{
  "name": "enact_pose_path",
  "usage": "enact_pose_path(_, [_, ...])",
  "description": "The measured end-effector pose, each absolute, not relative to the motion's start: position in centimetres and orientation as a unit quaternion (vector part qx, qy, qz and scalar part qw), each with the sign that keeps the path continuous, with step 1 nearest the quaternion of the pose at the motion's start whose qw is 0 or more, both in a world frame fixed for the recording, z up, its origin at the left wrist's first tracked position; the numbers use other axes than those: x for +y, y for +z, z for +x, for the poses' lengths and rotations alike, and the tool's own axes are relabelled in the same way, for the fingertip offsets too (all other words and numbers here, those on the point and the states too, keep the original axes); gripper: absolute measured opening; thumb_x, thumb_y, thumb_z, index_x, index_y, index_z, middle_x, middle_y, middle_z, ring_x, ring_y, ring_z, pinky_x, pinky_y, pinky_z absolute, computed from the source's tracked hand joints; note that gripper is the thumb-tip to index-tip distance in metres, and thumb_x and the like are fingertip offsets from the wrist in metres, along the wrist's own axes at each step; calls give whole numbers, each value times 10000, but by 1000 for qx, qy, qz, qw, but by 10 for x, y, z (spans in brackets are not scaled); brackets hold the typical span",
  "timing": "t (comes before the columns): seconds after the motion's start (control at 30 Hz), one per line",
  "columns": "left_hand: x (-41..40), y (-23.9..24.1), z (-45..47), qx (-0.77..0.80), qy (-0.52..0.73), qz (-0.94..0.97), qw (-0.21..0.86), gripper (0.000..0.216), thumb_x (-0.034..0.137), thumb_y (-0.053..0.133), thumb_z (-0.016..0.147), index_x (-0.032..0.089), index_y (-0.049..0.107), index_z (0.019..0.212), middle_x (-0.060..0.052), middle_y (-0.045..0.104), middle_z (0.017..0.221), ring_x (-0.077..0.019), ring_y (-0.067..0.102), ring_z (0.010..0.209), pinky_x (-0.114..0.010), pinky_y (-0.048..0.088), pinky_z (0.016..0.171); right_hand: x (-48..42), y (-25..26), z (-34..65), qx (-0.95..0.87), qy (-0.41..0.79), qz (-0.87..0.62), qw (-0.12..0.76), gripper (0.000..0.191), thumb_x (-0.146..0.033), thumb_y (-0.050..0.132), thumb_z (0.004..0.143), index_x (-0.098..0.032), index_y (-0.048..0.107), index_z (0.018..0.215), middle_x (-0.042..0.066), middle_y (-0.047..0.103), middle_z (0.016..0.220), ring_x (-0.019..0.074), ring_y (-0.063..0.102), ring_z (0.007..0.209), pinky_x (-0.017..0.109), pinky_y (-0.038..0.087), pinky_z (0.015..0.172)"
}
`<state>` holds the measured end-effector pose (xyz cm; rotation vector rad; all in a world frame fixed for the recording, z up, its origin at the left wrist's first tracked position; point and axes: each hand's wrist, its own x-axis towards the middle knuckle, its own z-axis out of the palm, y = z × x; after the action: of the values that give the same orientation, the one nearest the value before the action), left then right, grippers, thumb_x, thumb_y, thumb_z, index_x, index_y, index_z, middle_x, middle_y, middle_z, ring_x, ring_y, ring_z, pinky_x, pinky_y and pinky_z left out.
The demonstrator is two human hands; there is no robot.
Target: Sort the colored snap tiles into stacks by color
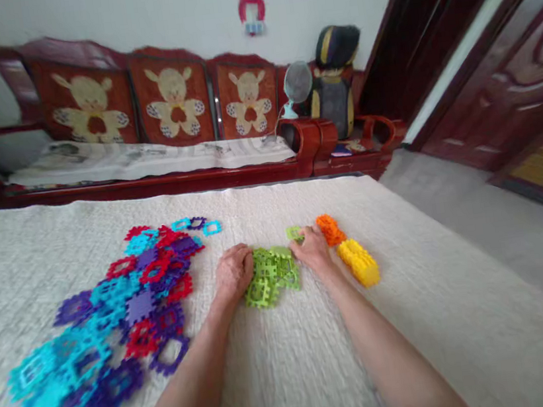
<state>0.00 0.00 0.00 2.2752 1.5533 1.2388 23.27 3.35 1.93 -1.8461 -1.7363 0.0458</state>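
Several green notched plastic building tiles (pixel 266 277) lie in a loose pile on the pale cloth. My left hand (pixel 234 272) touches the pile's left edge with its fingers curled; what they hold, if anything, is hidden. On the other side, my right hand (pixel 311 246) is closed at the fingertips on a single green tile (pixel 294 232), just beyond the pile's upper right corner. Close by that hand stand a stack of orange tiles (pixel 330 230) and a longer row of yellow tiles (pixel 358 263).
A wide heap of blue, purple and red tiles (pixel 140 307) spreads across the left of the cloth-covered surface (pixel 294 374). Behind it stands a wooden sofa (pixel 248 175) with bear cushions (pixel 175 99). A small fan (pixel 296 83) and a dark door (pixel 500 80) are farther right.
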Motion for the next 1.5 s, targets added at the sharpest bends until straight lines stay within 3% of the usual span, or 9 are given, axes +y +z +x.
enact_pose_path(0.17, [0, 0, 1, 526, 403, 745, 74, 284, 222, 431, 903, 194, 703, 979, -68, 698, 1094, -196, 640, 1017, -350, 492, 964, 12, 34, 230, -710, 51, -581, 395, 268, -280, 548, 771, -176, 612, 1010, 101, 605, 1032, 219, 559, 955, 367, 472, 904])
enact_pose_path(0.4, [-1, 0, 1, 537, 401, 738, 77, 277, 218, 439, 892, 209, 707, 960, -52, 701, 1095, -198, 642, 1011, -352, 498, 957, -13, 31, 214, -783, 103, -521, 323, 209, -324, 524, 869, -192, 619, 1000, 91, 655, 1047, 221, 570, 1039, 383, 425, 978])
enact_pose_path(0.6, [0, -1, 0, 533, 393, 745, 78, 278, 225, 437, 892, 208, 704, 968, -54, 693, 1104, -196, 639, 1011, -348, 499, 953, -10, 31, 219, -776, 133, -516, 336, 189, -277, 544, 835, -200, 593, 1001, 70, 655, 1012, 203, 580, 993, 371, 444, 935])
enact_pose_path(0.83, [-1, 1, 0, 530, 398, 744, 76, 277, 225, 436, 893, 208, 702, 965, -58, 693, 1095, -198, 637, 1015, -355, 502, 949, -8, 32, 223, -718, 215, -540, 383, 351, -287, 627, 712, -202, 583, 1050, 59, 643, 1037, 200, 595, 921, 348, 495, 822])
enact_pose_path(1.03, [-1, 1, -1, 525, 396, 749, 75, 277, 225, 435, 894, 209, 703, 962, -60, 693, 1094, -193, 640, 1002, -350, 501, 949, 3, 20, 235, -661, 140, -567, 471, 490, -325, 602, 722, -179, 536, 1186, 120, 587, 1165, 236, 572, 1006, 360, 510, 786])
enact_pose_path(1.23, [-2, 2, 0, 536, 393, 743, 74, 279, 231, 434, 895, 210, 704, 964, -60, 695, 1095, -200, 641, 1010, -362, 498, 958, 30, 10, 252, -691, 67, -558, 453, 444, -244, 538, 729, -165, 536, 1166, 134, 606, 1153, 263, 552, 1089, 448, 452, 963])
enact_pose_path(1.5, [-2, 3, 1, 539, 392, 742, 76, 279, 228, 438, 891, 213, 705, 969, -49, 696, 1110, -197, 639, 1018, -357, 499, 959, 42, 3, 249, -711, 29, -544, 444, 481, -162, 492, 691, -167, 524, 1171, 131, 588, 1179, 250, 526, 1137, 428, 425, 1005])
